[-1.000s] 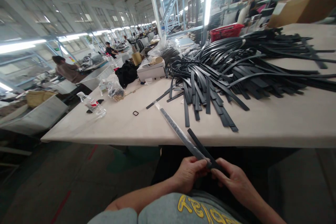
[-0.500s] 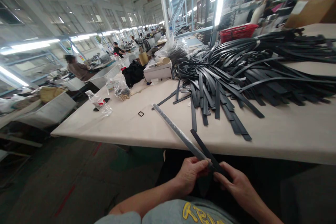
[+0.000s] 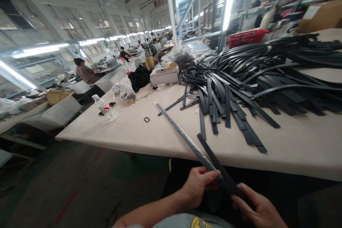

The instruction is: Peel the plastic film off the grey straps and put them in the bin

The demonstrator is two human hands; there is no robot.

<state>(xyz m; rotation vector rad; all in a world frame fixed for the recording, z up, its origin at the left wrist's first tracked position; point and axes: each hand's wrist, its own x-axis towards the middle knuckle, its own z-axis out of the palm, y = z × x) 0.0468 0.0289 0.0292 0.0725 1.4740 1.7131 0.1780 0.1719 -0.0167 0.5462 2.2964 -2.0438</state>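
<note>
Just in front of my body, my left hand [image 3: 201,185] pinches the lower part of a long grey strip [image 3: 184,136] between thumb and fingers. Its upper face looks whitish and mottled, and its far end reaches over the table. Beside it at a narrow angle lies a black strap [image 3: 213,156], its free end pointing up over the table edge. My right hand [image 3: 255,203] is closed on the black strap lower down. Around the hands the two pieces meet or overlap; whether they are one folded length I cannot tell.
A big heap of black straps [image 3: 227,89] covers the table's right side. On the cream tabletop [image 3: 128,128] lie a black rectangular ring [image 3: 146,119], a plastic bottle [image 3: 104,106], a bag of small metal parts [image 3: 128,94] and a white box [image 3: 164,76]. A red basket [image 3: 247,38] stands behind.
My right hand has shifted down and right along the black strap, farther from my left hand. The view has tilted slightly, so the table appears lower.
</note>
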